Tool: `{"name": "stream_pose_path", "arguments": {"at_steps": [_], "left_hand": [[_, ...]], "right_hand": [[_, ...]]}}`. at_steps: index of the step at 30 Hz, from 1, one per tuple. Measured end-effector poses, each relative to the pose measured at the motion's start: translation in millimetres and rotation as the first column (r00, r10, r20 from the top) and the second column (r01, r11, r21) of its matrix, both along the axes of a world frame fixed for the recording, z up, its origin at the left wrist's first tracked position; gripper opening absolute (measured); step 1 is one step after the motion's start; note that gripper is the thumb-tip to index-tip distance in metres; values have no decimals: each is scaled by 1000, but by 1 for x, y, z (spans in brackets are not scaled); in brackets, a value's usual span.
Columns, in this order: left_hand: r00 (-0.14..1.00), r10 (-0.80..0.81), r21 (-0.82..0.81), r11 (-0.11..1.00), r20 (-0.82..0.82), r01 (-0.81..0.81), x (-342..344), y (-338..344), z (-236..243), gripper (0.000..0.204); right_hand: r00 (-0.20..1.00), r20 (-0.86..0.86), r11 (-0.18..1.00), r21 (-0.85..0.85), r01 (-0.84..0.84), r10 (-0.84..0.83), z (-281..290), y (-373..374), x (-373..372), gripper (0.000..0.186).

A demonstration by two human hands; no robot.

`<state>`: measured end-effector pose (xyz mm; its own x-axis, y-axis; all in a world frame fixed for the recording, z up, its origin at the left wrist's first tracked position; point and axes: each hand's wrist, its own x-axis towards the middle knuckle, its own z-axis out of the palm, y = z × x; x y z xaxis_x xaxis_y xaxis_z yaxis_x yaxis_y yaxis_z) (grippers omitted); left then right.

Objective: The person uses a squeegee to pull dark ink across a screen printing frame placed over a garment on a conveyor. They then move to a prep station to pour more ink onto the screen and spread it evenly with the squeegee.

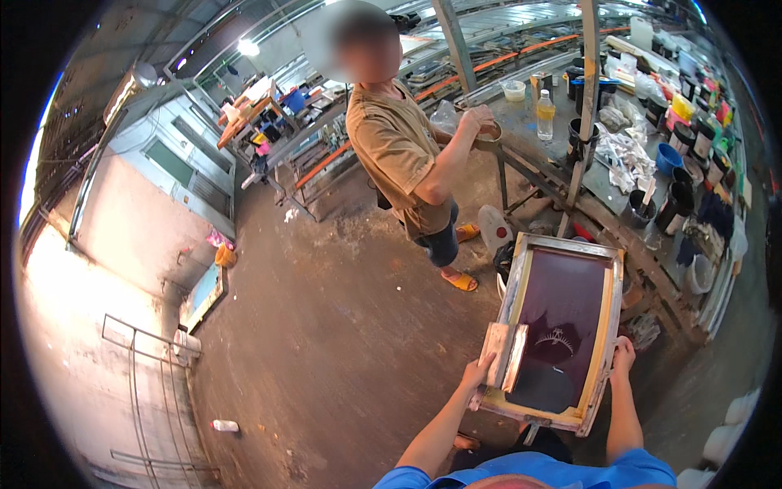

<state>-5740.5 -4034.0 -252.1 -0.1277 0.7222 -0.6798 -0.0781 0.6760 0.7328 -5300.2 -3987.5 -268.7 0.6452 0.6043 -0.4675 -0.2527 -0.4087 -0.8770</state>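
Observation:
A screen-printing frame (612, 322) with a pale border and dark purple mesh tilts in front of me. A small light design shows on the mesh, with a dark patch near its lower end. Against the frame's left side, my left hand (478, 372) is closed on a squeegee (498, 352) with a wooden handle; whether it grips the frame too, I cannot tell. My right hand (623, 355) is closed around the frame's right edge.
Ahead, a person in a tan shirt (399, 143) stands at a workbench (562, 147) crowded with tubs, a clear bottle (545, 114) and rags. A metal post (583, 114) rises by the bench. At left, a metal rack (134, 383) leans near a wall; a white bottle (225, 425) lies on the floor.

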Motion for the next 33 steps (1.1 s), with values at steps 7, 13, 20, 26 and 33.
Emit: {"name": "stream_pose_path", "arguments": {"at_steps": [7, 13, 20, 26, 33], "left_hand": [[982, 83, -116, 988, -168, -103, -173, -135, -15, 74], [856, 513, -9, 858, -60, -514, -363, -260, 48, 87], [760, 648, 144, 758, -52, -636, -503, -383, 244, 74], [647, 761, 283, 631, -47, -722, -521, -377, 296, 71], [700, 709, 230, 698, -85, -679, -589, -243, 259, 69]], "right_hand": [[976, -64, 975, 96, -202, 208, -18, -83, -199, 20], [822, -319, 882, 168, -440, 471, 29, -136, -440, 20], [15, -345, 201, 512, -835, 938, 186, -216, -568, 22], [-347, -45, -278, 504, -817, 937, 247, -233, -563, 28], [-125, 334, -272, 442, -855, 934, 244, -64, -607, 48]]}}
